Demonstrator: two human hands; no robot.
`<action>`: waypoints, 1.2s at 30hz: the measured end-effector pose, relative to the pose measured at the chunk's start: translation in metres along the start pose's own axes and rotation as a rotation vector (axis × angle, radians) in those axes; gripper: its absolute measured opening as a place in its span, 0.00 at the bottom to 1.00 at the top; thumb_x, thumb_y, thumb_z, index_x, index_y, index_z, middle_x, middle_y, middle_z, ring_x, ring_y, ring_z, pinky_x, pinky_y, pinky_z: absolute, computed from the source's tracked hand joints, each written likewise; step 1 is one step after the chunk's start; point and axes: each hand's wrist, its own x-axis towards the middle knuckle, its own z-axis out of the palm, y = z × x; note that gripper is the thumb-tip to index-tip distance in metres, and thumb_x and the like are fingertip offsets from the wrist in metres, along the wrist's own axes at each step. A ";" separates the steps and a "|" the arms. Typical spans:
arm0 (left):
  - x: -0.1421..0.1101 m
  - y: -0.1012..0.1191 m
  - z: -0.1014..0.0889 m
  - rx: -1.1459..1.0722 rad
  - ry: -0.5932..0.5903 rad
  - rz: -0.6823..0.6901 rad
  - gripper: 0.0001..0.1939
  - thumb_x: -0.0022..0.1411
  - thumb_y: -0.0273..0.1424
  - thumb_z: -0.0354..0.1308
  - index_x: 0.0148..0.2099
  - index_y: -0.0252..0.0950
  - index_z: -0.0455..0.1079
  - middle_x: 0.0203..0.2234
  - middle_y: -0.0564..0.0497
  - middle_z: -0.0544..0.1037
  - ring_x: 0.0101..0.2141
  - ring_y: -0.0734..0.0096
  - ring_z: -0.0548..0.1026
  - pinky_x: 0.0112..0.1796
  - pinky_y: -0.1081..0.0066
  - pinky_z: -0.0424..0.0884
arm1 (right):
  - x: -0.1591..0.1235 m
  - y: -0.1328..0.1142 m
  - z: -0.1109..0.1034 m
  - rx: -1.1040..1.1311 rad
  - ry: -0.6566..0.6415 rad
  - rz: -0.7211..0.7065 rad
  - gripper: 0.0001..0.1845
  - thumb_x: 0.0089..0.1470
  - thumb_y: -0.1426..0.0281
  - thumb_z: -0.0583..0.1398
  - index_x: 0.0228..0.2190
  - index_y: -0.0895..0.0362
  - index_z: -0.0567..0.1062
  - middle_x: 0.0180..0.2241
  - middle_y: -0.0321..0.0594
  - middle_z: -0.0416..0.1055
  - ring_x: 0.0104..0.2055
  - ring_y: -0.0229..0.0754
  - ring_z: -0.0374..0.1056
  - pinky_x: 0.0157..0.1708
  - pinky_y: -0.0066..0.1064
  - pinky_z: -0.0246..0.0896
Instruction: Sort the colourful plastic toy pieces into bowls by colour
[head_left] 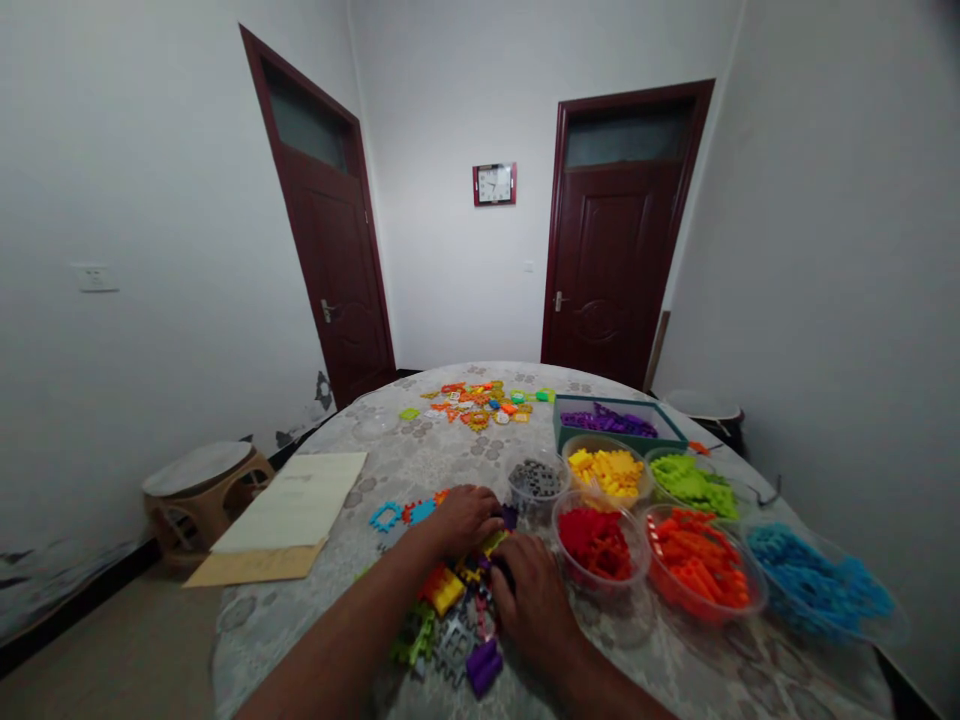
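A loose pile of small plastic interlocking building pieces lies on the table in front of me, in yellow [445, 592], grey [456, 648], purple [484, 668] and green [414, 636]. My left hand [463, 518] reaches across the pile's far side, its fingers curled down beside a dark purple piece [510, 516]. At the pile's right edge is my right hand [534, 588], thumb and fingers bent together over the pieces. What either hand pinches is hidden under the fingers. A light blue frame-shaped piece [386, 517] rests left of the left hand.
Clear tubs of grey [537, 480], yellow [606, 472], red [597, 542], orange [697, 560], green [694, 484] and blue pieces [817, 580] stand on the right. Behind them is a box [681, 440] of purple pieces. Mixed pieces [480, 402] lie at the back; papers [300, 500] at left.
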 end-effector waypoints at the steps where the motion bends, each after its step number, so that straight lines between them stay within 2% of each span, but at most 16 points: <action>1: -0.004 0.001 0.000 -0.013 -0.010 0.001 0.20 0.76 0.44 0.49 0.56 0.46 0.79 0.49 0.43 0.82 0.53 0.54 0.78 0.57 0.56 0.71 | 0.000 0.000 0.000 0.007 -0.004 0.001 0.10 0.61 0.79 0.59 0.40 0.54 0.75 0.40 0.40 0.74 0.45 0.47 0.68 0.48 0.39 0.62; 3: -0.010 0.004 -0.001 -0.036 -0.027 -0.023 0.19 0.76 0.42 0.50 0.58 0.47 0.78 0.52 0.44 0.82 0.58 0.52 0.76 0.62 0.51 0.68 | -0.001 0.001 0.001 0.016 -0.015 0.005 0.10 0.62 0.79 0.59 0.41 0.54 0.76 0.41 0.41 0.74 0.45 0.47 0.68 0.48 0.39 0.63; 5: -0.015 0.008 -0.002 -0.061 -0.038 -0.065 0.19 0.76 0.41 0.49 0.60 0.49 0.76 0.56 0.45 0.81 0.65 0.47 0.70 0.66 0.42 0.62 | -0.002 0.002 0.000 0.025 -0.026 0.004 0.09 0.62 0.78 0.58 0.41 0.54 0.76 0.41 0.41 0.74 0.45 0.48 0.68 0.49 0.39 0.64; 7: -0.020 0.014 -0.007 -0.097 -0.050 -0.092 0.20 0.77 0.40 0.48 0.63 0.50 0.74 0.59 0.46 0.80 0.70 0.44 0.63 0.68 0.33 0.54 | -0.003 0.005 -0.003 0.032 -0.025 0.005 0.09 0.63 0.78 0.58 0.41 0.54 0.76 0.41 0.42 0.74 0.45 0.48 0.69 0.49 0.40 0.65; 9: -0.026 0.020 -0.016 -0.127 -0.055 -0.097 0.22 0.77 0.41 0.48 0.67 0.51 0.71 0.63 0.47 0.77 0.73 0.41 0.58 0.68 0.29 0.48 | -0.003 0.007 -0.006 0.043 -0.021 0.011 0.10 0.64 0.78 0.58 0.41 0.54 0.76 0.41 0.42 0.75 0.45 0.48 0.70 0.49 0.40 0.66; 12: -0.048 0.032 -0.027 -0.128 -0.012 -0.122 0.29 0.73 0.53 0.53 0.71 0.52 0.67 0.71 0.45 0.68 0.74 0.37 0.54 0.69 0.28 0.46 | -0.004 0.010 -0.011 0.071 -0.044 0.029 0.10 0.65 0.77 0.57 0.41 0.54 0.76 0.42 0.42 0.75 0.45 0.48 0.71 0.49 0.40 0.68; 14: -0.071 0.040 -0.028 -0.125 0.008 -0.154 0.41 0.64 0.62 0.58 0.73 0.54 0.63 0.73 0.42 0.63 0.75 0.34 0.50 0.70 0.30 0.45 | -0.004 0.010 -0.014 0.093 -0.072 0.036 0.10 0.66 0.77 0.57 0.42 0.54 0.77 0.42 0.43 0.76 0.46 0.48 0.72 0.49 0.41 0.68; 17: -0.110 0.054 -0.014 -0.130 0.011 -0.229 0.60 0.49 0.70 0.64 0.79 0.57 0.52 0.77 0.40 0.55 0.75 0.28 0.46 0.69 0.25 0.41 | -0.006 0.008 -0.016 0.114 -0.097 0.038 0.11 0.66 0.76 0.57 0.44 0.54 0.78 0.44 0.45 0.77 0.49 0.50 0.72 0.52 0.42 0.69; 21: -0.144 0.081 0.016 -0.090 0.040 -0.261 0.71 0.40 0.71 0.69 0.80 0.58 0.47 0.77 0.37 0.52 0.74 0.22 0.47 0.67 0.21 0.39 | -0.009 0.008 -0.017 0.113 -0.115 0.049 0.11 0.67 0.74 0.58 0.46 0.54 0.78 0.47 0.46 0.77 0.51 0.50 0.72 0.54 0.44 0.69; 24: -0.146 0.100 0.028 -0.006 0.139 -0.336 0.67 0.44 0.65 0.72 0.80 0.52 0.50 0.77 0.37 0.54 0.74 0.23 0.47 0.67 0.23 0.38 | -0.009 0.010 -0.017 0.114 -0.133 0.051 0.10 0.68 0.72 0.58 0.46 0.54 0.78 0.49 0.46 0.77 0.53 0.50 0.72 0.57 0.44 0.68; 27: -0.136 0.107 0.028 0.041 0.182 -0.383 0.56 0.51 0.58 0.72 0.77 0.49 0.59 0.75 0.38 0.59 0.74 0.27 0.51 0.68 0.25 0.38 | -0.008 0.011 -0.018 0.101 -0.126 0.049 0.11 0.68 0.71 0.57 0.47 0.54 0.78 0.50 0.46 0.78 0.54 0.50 0.72 0.59 0.45 0.68; 31: -0.123 0.102 0.022 0.056 0.227 -0.336 0.45 0.61 0.58 0.64 0.75 0.48 0.63 0.72 0.40 0.65 0.73 0.35 0.53 0.70 0.31 0.38 | -0.007 0.010 -0.019 0.076 -0.121 0.044 0.12 0.69 0.71 0.56 0.47 0.53 0.78 0.51 0.47 0.77 0.56 0.51 0.71 0.60 0.47 0.67; 36: -0.109 0.087 0.014 0.051 0.261 -0.254 0.39 0.64 0.58 0.61 0.71 0.44 0.68 0.68 0.39 0.70 0.70 0.37 0.60 0.70 0.33 0.40 | -0.009 0.017 -0.013 0.026 -0.116 0.022 0.15 0.69 0.71 0.55 0.52 0.56 0.77 0.55 0.50 0.76 0.61 0.53 0.69 0.66 0.52 0.63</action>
